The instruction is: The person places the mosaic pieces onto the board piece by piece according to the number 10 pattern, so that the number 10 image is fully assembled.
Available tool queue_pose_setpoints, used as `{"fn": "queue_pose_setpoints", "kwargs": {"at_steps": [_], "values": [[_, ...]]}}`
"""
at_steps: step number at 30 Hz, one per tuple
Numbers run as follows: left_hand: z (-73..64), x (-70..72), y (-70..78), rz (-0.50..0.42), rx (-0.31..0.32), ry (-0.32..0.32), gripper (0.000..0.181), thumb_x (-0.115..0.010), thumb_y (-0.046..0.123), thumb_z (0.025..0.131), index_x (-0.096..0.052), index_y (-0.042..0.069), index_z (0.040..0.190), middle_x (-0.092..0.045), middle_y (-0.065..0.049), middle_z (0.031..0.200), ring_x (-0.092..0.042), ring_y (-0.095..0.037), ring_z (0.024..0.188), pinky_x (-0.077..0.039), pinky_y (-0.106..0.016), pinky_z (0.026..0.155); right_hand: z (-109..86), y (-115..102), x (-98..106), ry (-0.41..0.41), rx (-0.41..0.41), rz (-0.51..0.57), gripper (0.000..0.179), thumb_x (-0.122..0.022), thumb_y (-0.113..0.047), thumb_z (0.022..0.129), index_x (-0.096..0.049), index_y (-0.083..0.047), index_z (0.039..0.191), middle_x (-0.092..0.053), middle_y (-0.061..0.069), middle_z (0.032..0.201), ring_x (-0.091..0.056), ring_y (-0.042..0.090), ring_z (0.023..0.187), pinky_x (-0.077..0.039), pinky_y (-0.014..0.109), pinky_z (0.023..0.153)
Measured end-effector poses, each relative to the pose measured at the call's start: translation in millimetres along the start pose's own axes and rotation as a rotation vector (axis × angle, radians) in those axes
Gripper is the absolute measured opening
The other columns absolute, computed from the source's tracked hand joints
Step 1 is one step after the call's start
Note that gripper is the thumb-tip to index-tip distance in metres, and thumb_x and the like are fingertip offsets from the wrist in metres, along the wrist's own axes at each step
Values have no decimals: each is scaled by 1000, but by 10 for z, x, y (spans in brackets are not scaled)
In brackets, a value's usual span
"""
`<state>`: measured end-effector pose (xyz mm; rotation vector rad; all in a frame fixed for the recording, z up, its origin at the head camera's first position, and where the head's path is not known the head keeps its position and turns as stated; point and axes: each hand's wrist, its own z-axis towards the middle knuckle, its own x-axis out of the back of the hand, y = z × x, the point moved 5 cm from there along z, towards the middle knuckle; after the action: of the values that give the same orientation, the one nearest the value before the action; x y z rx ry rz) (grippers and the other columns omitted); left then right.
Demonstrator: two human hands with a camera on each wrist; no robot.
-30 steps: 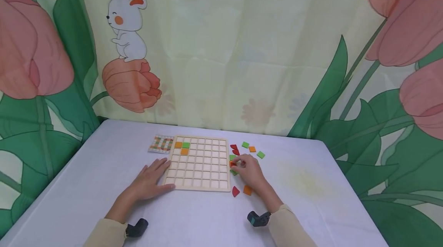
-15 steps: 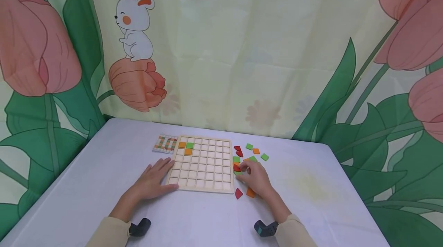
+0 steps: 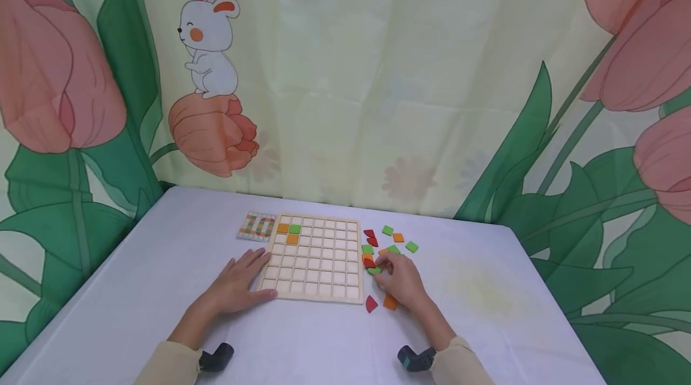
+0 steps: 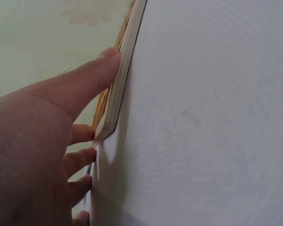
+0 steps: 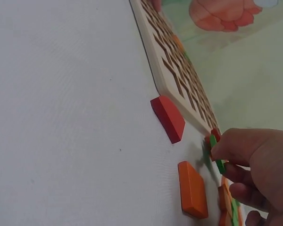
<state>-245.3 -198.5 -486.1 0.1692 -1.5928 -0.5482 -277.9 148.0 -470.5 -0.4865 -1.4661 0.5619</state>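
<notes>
A wooden grid board (image 3: 318,297) lies on the white table; two orange tiles and a green tile (image 3: 294,229) sit in cells at its far left. My left hand (image 3: 234,282) rests with spread fingers along the board's left edge, thumb on the near corner, also visible in the left wrist view. Beside the right edge, my right hand (image 3: 402,282) pinches a green tile (image 5: 218,154) between thumb and fingers, close over the table. A red quarter-round piece (image 3: 369,263) lies just beyond it, overlapping an orange tile (image 3: 366,258).
Behind the right hand lie several loose green, orange and red pieces, among them a green tile (image 3: 412,247). Nearer the front are a red wedge (image 3: 371,304) and an orange tile (image 3: 390,301). A patterned card (image 3: 256,226) lies against the board's far left side.
My right hand has moved slightly right, off the red piece, and its fingers now take the green tile, which has shifted a little. The left hand stays in place; the head view has shifted.
</notes>
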Motion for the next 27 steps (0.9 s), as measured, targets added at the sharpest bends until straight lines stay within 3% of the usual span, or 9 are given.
{"fn": "queue_pose_setpoints", "kwargs": {"at_steps": [5,11,27], "values": [[-42,-32,-26,-15,11,-13,91,-66,62,80,-37,11,149,-31,-15,157,-23,-42,146,-15,-66,116,-21,-6,-28,-24,10,29,23,-78,-15,80,-69,-18,100,-59,-1,88,-50,15,80,-47,19,54],[-28,-29,-22,-19,14,-11,91,-65,63,80,-36,12,150,-31,-14,157,-22,-42,146,-14,-65,117,-18,-150,-23,-23,88,81,19,-77,-15,81,-69,-20,97,-64,-4,94,-52,15,87,-49,19,62],[-7,9,23,3,-5,11,89,-67,60,81,-37,11,149,-32,-16,156,-23,-42,145,-16,-66,115,72,-429,-131,-29,220,84,14,-76,-16,82,-71,-17,95,-64,-2,91,-56,19,89,-51,18,67]]}}
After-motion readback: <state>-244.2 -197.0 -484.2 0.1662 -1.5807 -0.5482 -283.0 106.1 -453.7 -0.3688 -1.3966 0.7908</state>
